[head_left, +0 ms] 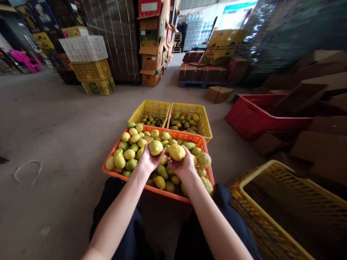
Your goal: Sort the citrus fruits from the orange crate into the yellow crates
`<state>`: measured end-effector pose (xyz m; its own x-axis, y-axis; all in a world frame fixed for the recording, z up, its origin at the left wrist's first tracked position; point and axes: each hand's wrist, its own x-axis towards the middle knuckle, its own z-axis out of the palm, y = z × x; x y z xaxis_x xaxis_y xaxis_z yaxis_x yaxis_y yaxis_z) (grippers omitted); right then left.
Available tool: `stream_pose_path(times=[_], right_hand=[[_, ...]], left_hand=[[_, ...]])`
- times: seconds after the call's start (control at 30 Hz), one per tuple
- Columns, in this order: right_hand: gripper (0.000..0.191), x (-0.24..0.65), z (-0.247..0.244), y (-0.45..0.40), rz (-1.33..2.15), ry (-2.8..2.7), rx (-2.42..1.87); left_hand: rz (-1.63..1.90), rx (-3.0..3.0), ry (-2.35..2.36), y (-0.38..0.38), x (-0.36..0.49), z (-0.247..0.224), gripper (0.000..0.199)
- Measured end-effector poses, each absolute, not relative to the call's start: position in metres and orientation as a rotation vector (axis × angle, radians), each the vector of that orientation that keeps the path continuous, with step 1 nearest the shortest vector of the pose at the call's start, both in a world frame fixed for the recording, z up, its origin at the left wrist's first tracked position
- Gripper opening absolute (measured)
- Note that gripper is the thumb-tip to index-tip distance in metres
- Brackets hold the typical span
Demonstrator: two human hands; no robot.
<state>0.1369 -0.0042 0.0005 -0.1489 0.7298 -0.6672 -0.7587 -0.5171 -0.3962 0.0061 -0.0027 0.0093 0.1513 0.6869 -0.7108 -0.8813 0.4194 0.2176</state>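
Dim, brighter at back; glare on apparent plastic wrap (255,45); edges smeared

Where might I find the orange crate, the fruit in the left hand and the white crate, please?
Orange crate (169,195): head view, on its front rim.
Fruit (155,147) in the left hand (149,161): head view, skin facing the camera.
White crate (88,50): head view, on its side wall.

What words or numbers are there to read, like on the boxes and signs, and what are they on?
None reads clearly:
White label on the red box: too blurred.
Blue-and-white sign at the back: too blurred.
Yellow box on the stack: printing too small and blurred.
Left-hand lemon and right-hand lemon: no writing shows.
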Motion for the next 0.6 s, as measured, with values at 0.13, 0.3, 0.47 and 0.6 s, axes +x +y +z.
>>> stream_pose_path(times=[0.13, 0.3, 0.47, 0.6], right_hand=[[0.022, 0.137, 0.002, -0.002, 1.766, 0.005, -1.006], [0.009, 0.137, 0.010, -0.005, 1.673, -0.064, -0.986], [0.012, 0.133, 0.012, -0.011, 1.713, -0.054, -0.945], [0.012, 0.129, 0.011, -0.013, 1.721, -0.015, -0.962]], left_hand=[[1.248, -0.236, 0.803, -0.004, 0.005, 0.009, 0.041], [1.351, -0.238, 0.685, -0.009, 0.002, 0.021, 0.037], [1.325, -0.282, 0.716, -0.010, 0.002, 0.019, 0.043], [1.333, -0.299, 0.706, -0.008, 0.004, 0.010, 0.045]])
